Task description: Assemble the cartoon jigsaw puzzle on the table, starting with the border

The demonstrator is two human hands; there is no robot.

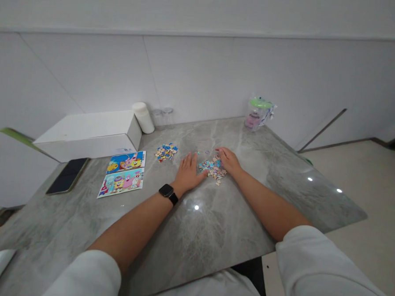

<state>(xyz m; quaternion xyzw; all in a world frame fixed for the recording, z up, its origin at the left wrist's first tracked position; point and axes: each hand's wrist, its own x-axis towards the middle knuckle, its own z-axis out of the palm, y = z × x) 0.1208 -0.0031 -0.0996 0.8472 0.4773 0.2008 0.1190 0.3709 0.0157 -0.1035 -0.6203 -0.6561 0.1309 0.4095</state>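
A loose heap of jigsaw pieces (213, 167) is framed on the grey table (199, 232) between two hands: at its left the left hand (187, 172) is laid palm down, fingers slightly apart and thumb spread toward the heap, while at its right the right hand (229, 161) is held curved, fingers close together, though whether a piece is gripped cannot be told. Farther left, a smaller heap (166, 152) is set apart, and beyond it a cartoon sheet (123, 175) and a phone (68, 175) are placed near a white box (85, 133)
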